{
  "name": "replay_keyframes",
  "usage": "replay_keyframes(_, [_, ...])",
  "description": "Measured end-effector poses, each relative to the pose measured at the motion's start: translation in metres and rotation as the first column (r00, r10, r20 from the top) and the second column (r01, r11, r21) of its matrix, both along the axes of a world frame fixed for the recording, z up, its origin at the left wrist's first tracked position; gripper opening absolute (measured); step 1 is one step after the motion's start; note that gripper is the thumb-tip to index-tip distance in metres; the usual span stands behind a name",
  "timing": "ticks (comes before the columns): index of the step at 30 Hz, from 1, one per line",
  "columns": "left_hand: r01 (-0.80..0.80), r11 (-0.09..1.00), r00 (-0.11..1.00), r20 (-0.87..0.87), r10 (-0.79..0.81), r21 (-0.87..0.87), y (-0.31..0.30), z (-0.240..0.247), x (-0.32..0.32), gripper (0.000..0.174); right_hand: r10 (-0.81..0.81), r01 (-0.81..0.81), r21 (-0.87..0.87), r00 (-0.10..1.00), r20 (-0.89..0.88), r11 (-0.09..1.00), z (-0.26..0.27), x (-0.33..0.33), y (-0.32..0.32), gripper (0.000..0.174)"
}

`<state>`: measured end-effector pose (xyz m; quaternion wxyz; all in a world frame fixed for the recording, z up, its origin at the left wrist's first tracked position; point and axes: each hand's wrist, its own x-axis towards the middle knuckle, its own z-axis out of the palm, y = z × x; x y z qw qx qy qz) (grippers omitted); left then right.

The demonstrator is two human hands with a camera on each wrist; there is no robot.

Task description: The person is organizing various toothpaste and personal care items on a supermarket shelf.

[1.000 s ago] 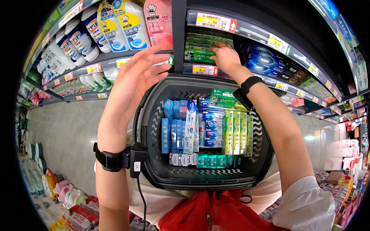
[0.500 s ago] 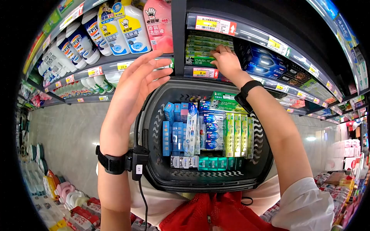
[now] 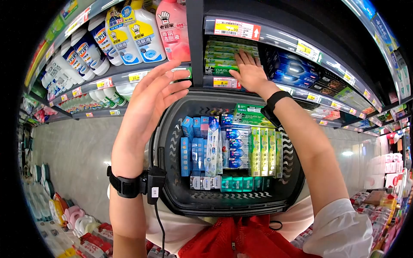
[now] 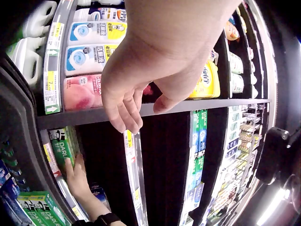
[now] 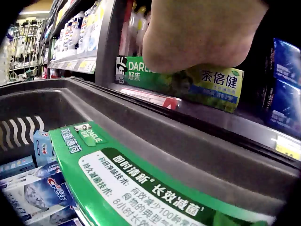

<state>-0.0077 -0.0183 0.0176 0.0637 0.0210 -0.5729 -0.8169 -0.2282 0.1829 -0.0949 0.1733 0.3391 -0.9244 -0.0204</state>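
Note:
My right hand (image 3: 251, 76) rests on a row of green Darlie toothpaste boxes (image 3: 218, 58) on the shelf, fingers straight and thumb spread over the near boxes. The right wrist view shows the underside of that hand (image 5: 202, 37) against a green-and-yellow toothpaste box (image 5: 216, 89) at the shelf's front. My left hand (image 3: 148, 96) hovers with loosely bent fingers over the left rim of a black shopping basket (image 3: 157, 167), holding nothing. Green Darlie boxes (image 3: 254, 114) lie inside the basket on its shelf side, below my right wrist.
Blue toothpaste boxes (image 3: 292, 69) stand right of the green row. Upright yellow-green boxes (image 3: 263, 150), blue boxes (image 3: 198, 150) and teal boxes (image 3: 236, 182) fill much of the basket. Toilet-cleaner bottles (image 3: 146, 34) line the left shelf, past a dark upright divider (image 3: 197, 43).
My right hand's fingers have gone from bent at the box edges to stretched out flat over the boxes. The left hand keeps nearly the same place and pose.

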Motion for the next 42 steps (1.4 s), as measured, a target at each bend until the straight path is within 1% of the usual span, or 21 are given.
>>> replay_keyframes(2, [-0.003,1.0,1.0,0.01,0.003,-0.001,0.0,0.0,0.0,0.037,-0.055,0.052,0.04,0.996,0.067,0.998,0.0,0.002,-0.005,0.059])
replay_keyframes(3, [0.006,1.0,1.0,0.005,-0.006,-0.002,0.0,-0.001,0.0,0.037,-0.054,0.052,0.038,0.996,0.066,0.998,0.002,0.003,-0.01,0.059])
replay_keyframes(5, [0.016,1.0,1.0,-0.001,-0.016,-0.003,0.0,-0.002,0.0,0.037,0.033,-0.033,0.011,0.998,0.05,0.999,0.007,0.0,-0.021,0.06])
replay_keyframes(8, [0.001,1.0,1.0,0.013,0.0,-0.014,0.0,-0.003,0.001,0.037,0.065,-0.065,-0.01,0.994,0.084,0.998,0.009,-0.016,-0.042,0.059])
replay_keyframes(9, [-0.005,1.0,1.0,0.018,0.005,-0.019,0.0,-0.003,0.001,0.037,0.021,-0.013,-0.05,0.989,0.145,0.999,0.01,-0.02,-0.049,0.058])
replay_keyframes(10, [-0.011,1.0,1.0,0.025,0.012,-0.023,-0.002,-0.004,0.001,0.037,0.026,-0.018,-0.054,0.989,0.147,0.998,0.008,-0.021,-0.052,0.058])
replay_keyframes(12, [-0.014,1.0,0.999,0.033,0.015,-0.017,-0.006,-0.005,0.0,0.037,-0.048,0.065,-0.068,0.972,0.229,0.996,0.004,-0.021,-0.056,0.057])
replay_keyframes(16, [-0.01,1.0,1.0,0.024,0.01,0.006,-0.007,-0.002,0.0,0.036,-0.039,0.046,-0.027,0.974,0.225,0.999,0.004,-0.025,-0.056,0.057])
replay_keyframes(17, [-0.007,1.0,1.0,0.03,0.007,0.007,-0.006,-0.001,-0.001,0.036,0.022,-0.011,-0.051,0.974,0.224,0.999,0.004,-0.027,-0.058,0.056])
replay_keyframes(18, [-0.007,1.0,1.0,0.027,0.007,0.004,-0.006,-0.001,-0.002,0.036,0.022,-0.01,-0.054,0.975,0.221,0.998,0.006,-0.028,-0.061,0.056])
replay_keyframes(20, [0.017,1.0,0.999,0.048,-0.016,-0.024,-0.004,-0.002,-0.003,0.042,0.252,-0.256,-0.001,0.952,0.174,0.967,0.006,-0.029,-0.069,0.054])
replay_keyframes(21, [0.021,0.999,0.998,0.061,-0.02,-0.024,-0.004,-0.004,-0.003,0.042,0.289,-0.291,-0.017,0.936,0.2,0.957,0.004,-0.03,-0.075,0.053])
replay_keyframes(22, [0.023,0.999,0.998,0.067,-0.021,-0.028,-0.004,-0.004,-0.004,0.042,0.288,-0.289,-0.022,0.936,0.204,0.957,0.003,-0.032,-0.077,0.053])
replay_keyframes(24, [0.011,0.999,0.996,0.088,-0.007,-0.047,-0.003,-0.005,-0.004,0.042,0.262,-0.271,-0.004,0.927,0.269,0.963,0.001,-0.035,-0.077,0.053])
replay_keyframes(25, [0.015,0.999,0.996,0.092,-0.011,-0.044,-0.003,-0.006,-0.004,0.042,0.283,-0.288,-0.019,0.922,0.266,0.957,-0.001,-0.036,-0.076,0.053])
replay_keyframes(27, [-0.013,0.999,0.996,0.086,0.016,-0.034,-0.003,-0.007,-0.007,0.036,0.265,-0.274,-0.004,0.924,0.275,0.962,0.001,-0.035,-0.075,0.053])
replay_keyframes(30, [0.003,1.0,0.996,0.091,-0.002,-0.02,-0.002,-0.009,-0.008,0.036,0.246,-0.258,0.01,0.93,0.275,0.966,0.004,-0.033,-0.075,0.054])
replay_keyframes(32, [0.006,1.0,0.996,0.093,-0.003,-0.027,-0.001,-0.008,-0.007,0.035,0.266,-0.273,-0.016,0.922,0.282,0.962,0.002,-0.033,-0.075,0.053])
replay_keyframes(36, [-0.007,1.0,0.996,0.091,0.009,-0.017,-0.002,-0.007,-0.003,0.035,0.275,-0.285,0.001,0.926,0.257,0.959,0.003,-0.034,-0.074,0.053])
replay_keyframes(40, [-0.011,1.0,0.997,0.082,0.012,-0.016,-0.002,-0.003,0.0,0.035,0.268,-0.275,-0.01,0.928,0.258,0.961,0.0,-0.036,-0.068,0.054])
replay_keyframes(42, [0.009,0.999,0.996,0.086,-0.006,-0.042,-0.001,-0.001,0.0,0.041,0.257,-0.267,0.004,0.932,0.256,0.964,0.002,-0.036,-0.068,0.054])
